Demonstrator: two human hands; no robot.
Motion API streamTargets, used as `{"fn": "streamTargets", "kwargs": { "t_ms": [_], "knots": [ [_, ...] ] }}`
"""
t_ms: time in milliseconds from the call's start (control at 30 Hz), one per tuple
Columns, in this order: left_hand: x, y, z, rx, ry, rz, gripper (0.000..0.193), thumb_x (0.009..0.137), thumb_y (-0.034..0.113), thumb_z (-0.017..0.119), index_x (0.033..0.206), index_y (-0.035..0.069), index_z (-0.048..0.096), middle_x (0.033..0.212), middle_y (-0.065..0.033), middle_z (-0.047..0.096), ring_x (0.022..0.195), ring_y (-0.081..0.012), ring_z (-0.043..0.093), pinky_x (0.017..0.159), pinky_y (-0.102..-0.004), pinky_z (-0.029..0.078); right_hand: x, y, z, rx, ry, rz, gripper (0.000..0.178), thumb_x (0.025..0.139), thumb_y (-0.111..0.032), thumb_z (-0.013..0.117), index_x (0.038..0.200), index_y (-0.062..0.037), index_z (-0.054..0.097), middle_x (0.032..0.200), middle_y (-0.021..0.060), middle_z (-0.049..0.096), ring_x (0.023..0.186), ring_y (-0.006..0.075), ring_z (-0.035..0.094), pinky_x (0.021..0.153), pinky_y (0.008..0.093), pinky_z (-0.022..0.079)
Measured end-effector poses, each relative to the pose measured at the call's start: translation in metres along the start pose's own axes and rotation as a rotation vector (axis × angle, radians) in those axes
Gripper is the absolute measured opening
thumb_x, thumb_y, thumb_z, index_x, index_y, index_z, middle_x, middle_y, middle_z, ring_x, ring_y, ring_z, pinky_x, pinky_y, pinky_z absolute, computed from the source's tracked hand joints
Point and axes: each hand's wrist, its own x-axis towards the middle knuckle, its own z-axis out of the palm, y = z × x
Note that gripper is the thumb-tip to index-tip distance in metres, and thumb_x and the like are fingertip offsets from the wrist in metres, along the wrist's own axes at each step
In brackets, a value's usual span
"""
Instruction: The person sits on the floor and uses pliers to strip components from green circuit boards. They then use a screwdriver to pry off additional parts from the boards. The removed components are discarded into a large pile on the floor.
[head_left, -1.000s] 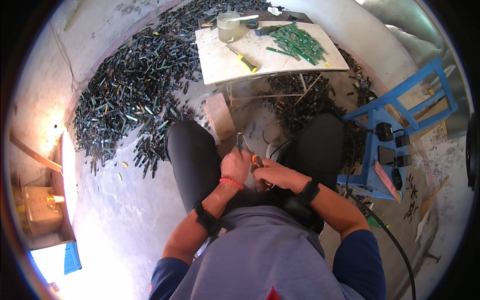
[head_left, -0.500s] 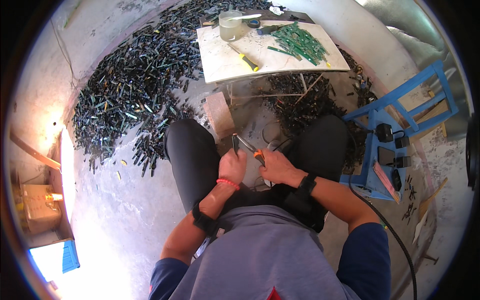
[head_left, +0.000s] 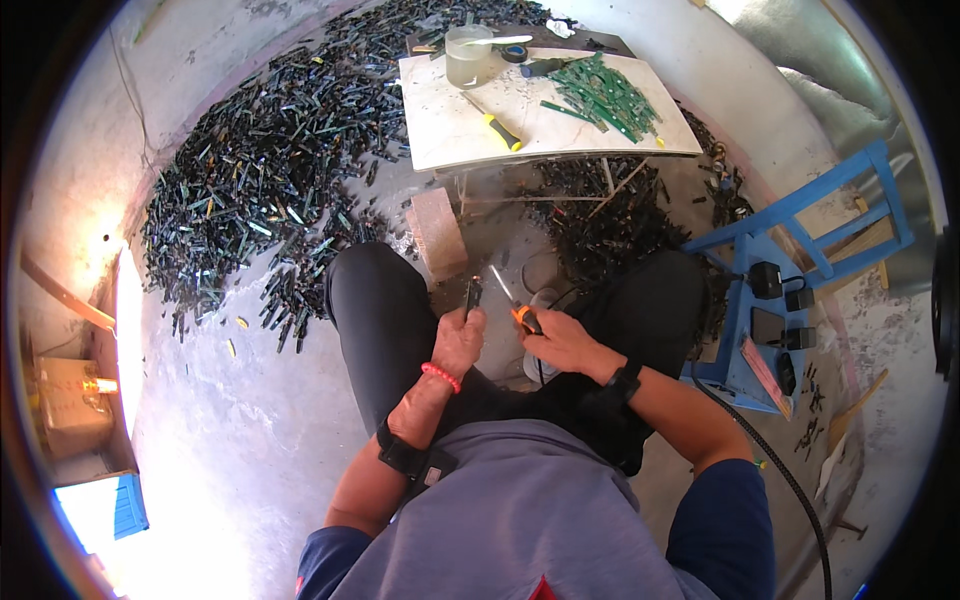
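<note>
Between my knees, my left hand (head_left: 459, 341) is closed around a small dark strip-shaped piece (head_left: 473, 292) that sticks up from the fingers. My right hand (head_left: 562, 341) grips a screwdriver (head_left: 527, 318) by its orange-and-black handle. The screwdriver's metal shaft points up and to the left, and its tip is apart from the dark piece. Just beyond my hands a pinkish brick-like block (head_left: 437, 235) stands on the floor.
Ahead is a low table (head_left: 435, 125) bearing a yellow-handled screwdriver (head_left: 493, 123), green circuit-board strips (head_left: 605, 95) and a jar of cloudy liquid (head_left: 467, 65). Dark strips are heaped (head_left: 255, 175) at left. A blue chair (head_left: 740, 320) holding black adapters and a black cable (head_left: 765, 440) are at right.
The screwdriver's tip, earlier at the top of the dark piece, has moved off to the right. My left hand has shifted slightly down and left; my right hand slightly right.
</note>
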Motion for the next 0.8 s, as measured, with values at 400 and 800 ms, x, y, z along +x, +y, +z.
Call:
{"fn": "streamTargets", "kwargs": {
  "t_ms": [400, 800],
  "knots": [
    [0.003, 0.001, 0.005, -0.027, 0.022, -0.033, 0.036, 0.085, 0.025, 0.048, 0.061, -0.002, 0.049, 0.047, -0.0061, 0.043, 0.043, -0.0132, 0.043, 0.042, -0.0326, 0.035, -0.005, -0.013, 0.016, -0.122, -0.002, 0.134, 0.029, 0.075, -0.019, 0.051, 0.093, 0.0034, 0.050, 0.079, 0.0248, 0.059, 0.079, 0.0416, 0.058, 0.069, 0.0476, 0.043],
    [0.005, 0.001, 0.015, 0.441, 0.218, 0.267, 0.034, 0.085, 0.025, 0.051, 0.070, -0.005, 0.055, 0.067, -0.0289, 0.055, 0.070, -0.0462, 0.056, 0.060, -0.0502, 0.045, -0.001, -0.028, 0.029, -0.287, 0.065, 0.202, 0.035, 0.072, -0.021, 0.056, 0.092, 0.0069, 0.049, 0.082, 0.0245, 0.061, 0.080, 0.0398, 0.060, 0.072, 0.0463, 0.047]
  ]
}}
